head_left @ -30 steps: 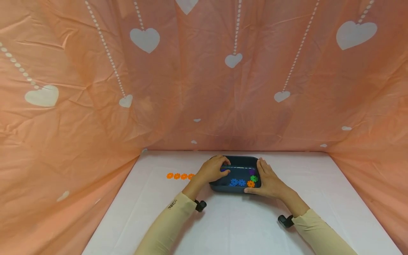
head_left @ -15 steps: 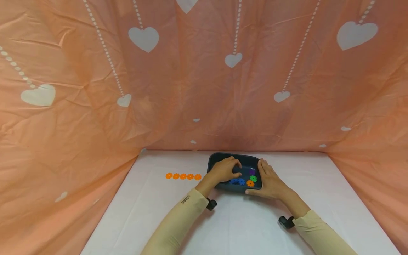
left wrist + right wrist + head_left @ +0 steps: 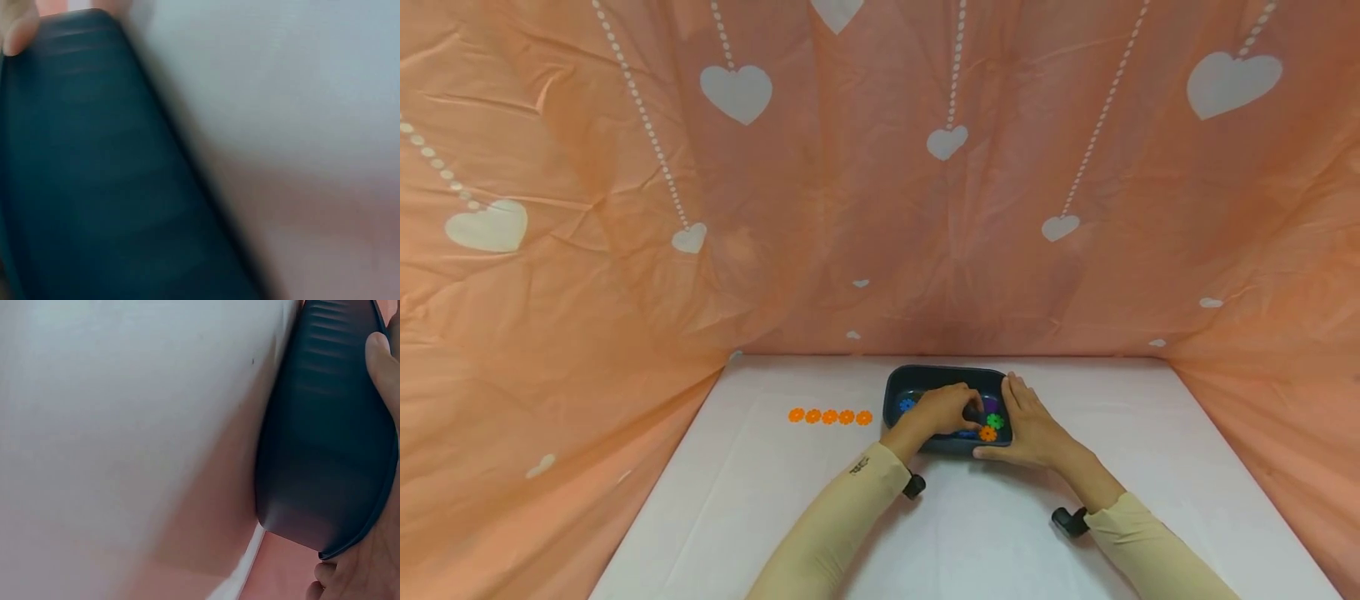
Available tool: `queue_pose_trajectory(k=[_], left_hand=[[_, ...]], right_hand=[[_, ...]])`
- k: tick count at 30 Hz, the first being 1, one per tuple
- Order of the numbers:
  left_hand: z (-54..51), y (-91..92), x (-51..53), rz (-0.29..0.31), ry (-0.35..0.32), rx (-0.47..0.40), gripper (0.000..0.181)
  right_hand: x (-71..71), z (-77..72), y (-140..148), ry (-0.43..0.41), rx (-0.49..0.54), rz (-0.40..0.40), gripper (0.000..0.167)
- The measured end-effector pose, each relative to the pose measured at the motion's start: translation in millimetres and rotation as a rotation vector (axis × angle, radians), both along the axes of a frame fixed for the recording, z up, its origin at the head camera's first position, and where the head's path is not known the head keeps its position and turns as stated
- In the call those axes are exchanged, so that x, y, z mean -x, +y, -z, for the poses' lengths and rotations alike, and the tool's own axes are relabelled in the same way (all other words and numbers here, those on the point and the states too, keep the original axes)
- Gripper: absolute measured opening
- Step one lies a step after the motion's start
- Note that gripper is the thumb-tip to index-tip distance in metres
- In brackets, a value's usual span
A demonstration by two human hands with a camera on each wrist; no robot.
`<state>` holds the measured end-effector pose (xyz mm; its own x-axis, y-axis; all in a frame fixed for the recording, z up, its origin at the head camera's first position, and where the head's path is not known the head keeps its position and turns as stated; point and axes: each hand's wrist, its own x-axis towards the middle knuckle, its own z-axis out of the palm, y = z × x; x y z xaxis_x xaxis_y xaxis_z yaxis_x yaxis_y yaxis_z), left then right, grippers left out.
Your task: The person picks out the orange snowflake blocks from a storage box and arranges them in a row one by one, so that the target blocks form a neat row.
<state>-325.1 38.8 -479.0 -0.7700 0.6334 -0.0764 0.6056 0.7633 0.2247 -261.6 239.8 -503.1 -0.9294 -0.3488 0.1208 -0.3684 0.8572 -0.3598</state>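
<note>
In the head view a dark blue tray (image 3: 901,377) stands on the white table. My left hand (image 3: 936,412) reaches into it, fingers bent and thumb apart from them, above the pieces near the right end; nothing held shows. Flower-shaped plastic pieces lie inside: a blue piece (image 3: 907,405) at the left, a purple piece (image 3: 992,405), a green piece (image 3: 995,421) and an orange piece (image 3: 988,433) at the right. Others are partly hidden under my left hand. My right hand (image 3: 1033,429) holds the tray's right end, its thumb (image 3: 377,353) against the front wall.
Left of the tray, a row of several orange flower-shaped pieces (image 3: 830,417) lies flat on the white tabletop (image 3: 985,533). A peach curtain (image 3: 820,208) with white hearts hangs behind the table and along both sides.
My left hand has moved rightward within the tray, uncovering a blue piece at its left end and the last orange piece of the row. The tray turned slightly and came back. My right hand stays.
</note>
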Motion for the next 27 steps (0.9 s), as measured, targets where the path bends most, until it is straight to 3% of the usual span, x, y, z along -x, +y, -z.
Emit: queue_pose_trajectory(k=[13, 27], left_hand=[[14.3, 7.8, 4.1, 0.016, -0.027, 0.009, 0.029], [19.7, 17.7, 2.6, -0.01, -0.035, 0.014, 0.028]], right_hand=[[0.0, -2.0, -1.2, 0.005, -0.001, -0.006, 0.141], [0.2, -1.5, -0.9, 0.014, 0.001, -0.011, 0.139]])
